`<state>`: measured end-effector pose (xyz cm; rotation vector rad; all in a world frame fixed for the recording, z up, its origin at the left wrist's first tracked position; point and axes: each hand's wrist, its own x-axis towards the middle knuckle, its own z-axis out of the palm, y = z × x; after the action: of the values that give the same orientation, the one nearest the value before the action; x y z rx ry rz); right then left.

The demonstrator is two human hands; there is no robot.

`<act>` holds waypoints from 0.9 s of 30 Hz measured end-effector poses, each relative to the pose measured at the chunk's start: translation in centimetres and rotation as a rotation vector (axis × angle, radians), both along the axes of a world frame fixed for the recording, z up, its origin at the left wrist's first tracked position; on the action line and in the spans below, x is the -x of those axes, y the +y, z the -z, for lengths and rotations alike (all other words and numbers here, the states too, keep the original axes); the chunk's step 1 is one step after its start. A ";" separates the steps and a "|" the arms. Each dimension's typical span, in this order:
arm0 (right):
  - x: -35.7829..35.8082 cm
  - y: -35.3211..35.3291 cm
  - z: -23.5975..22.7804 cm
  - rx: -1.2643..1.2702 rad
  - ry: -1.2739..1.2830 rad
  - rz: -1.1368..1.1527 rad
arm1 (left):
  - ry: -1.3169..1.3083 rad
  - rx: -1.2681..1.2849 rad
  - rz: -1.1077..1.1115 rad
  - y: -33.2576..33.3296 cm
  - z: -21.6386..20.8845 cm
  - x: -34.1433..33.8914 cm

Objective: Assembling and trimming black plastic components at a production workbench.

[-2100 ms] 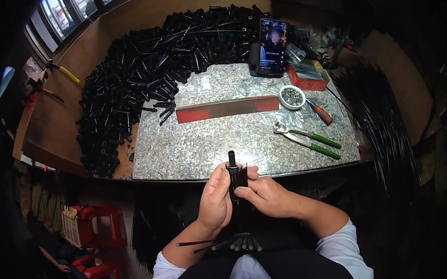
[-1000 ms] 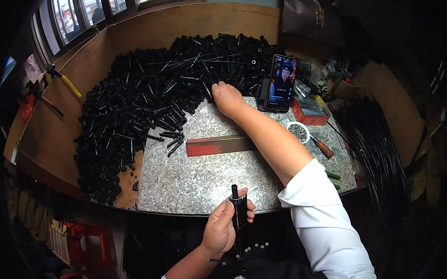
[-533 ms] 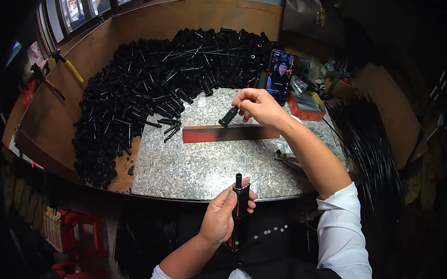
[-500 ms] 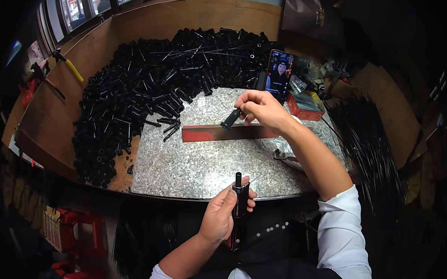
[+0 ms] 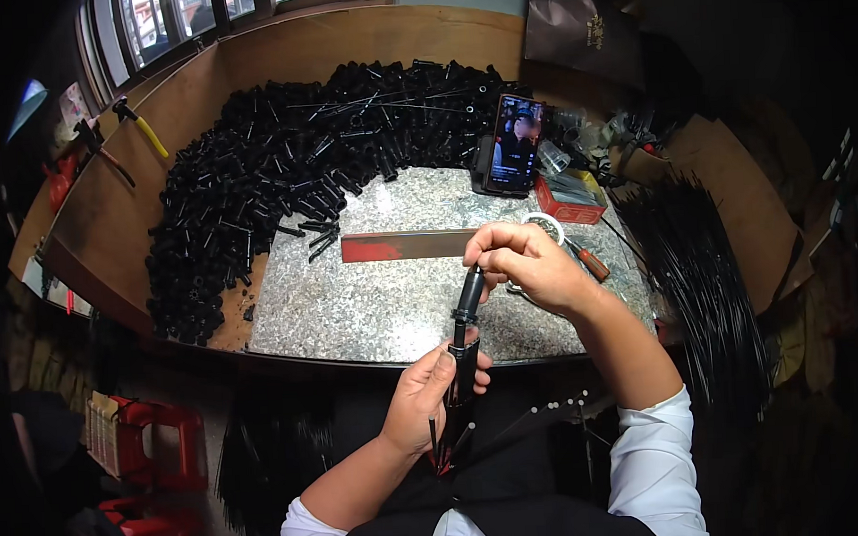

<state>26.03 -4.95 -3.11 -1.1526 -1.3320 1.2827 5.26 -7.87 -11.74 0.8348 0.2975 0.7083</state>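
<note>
In my left hand (image 5: 416,396), just in front of the table's near edge, is a black umbrella frame (image 5: 464,373), held upright with its thin rods folded together. My right hand (image 5: 535,272) pinches the top of a black plastic tube (image 5: 470,291) with a wider collar at its lower end. That collar is in line with the frame's shaft (image 5: 459,334) and meets it or sits round it; how far it has slid on cannot be told. A flat bar (image 5: 390,247), part red and part dark, lies on the speckled stone tabletop (image 5: 303,301) beyond my hands.
A large heap of black tubes (image 5: 283,141) fills the wooden-walled back and left. A phone (image 5: 516,147) stands behind the bar, beside a red box (image 5: 572,202). An orange-handled tool (image 5: 593,264) and a white round container (image 5: 547,228) lie right. Long black rods (image 5: 699,287) hang at right.
My right hand has come down and nearer with the black tube, from above the bar to the frame's shaft. The tube now points down onto the shaft. My left hand keeps its grip.
</note>
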 end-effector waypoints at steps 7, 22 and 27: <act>1.2 -0.9 -0.5 -0.070 -0.052 -0.038 | -0.018 0.006 0.012 -0.5 -0.1 0.0; 3.3 -1.5 -0.5 -0.007 0.002 -0.010 | -0.024 -0.014 0.051 0.4 0.2 1.0; 4.1 -1.7 -0.8 -0.073 -0.100 0.038 | -0.026 -0.048 0.030 0.5 0.4 1.2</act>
<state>21.90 -6.62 -2.29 -1.1986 -1.4113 1.1529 4.09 -7.41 -12.16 0.8738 0.2451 0.6999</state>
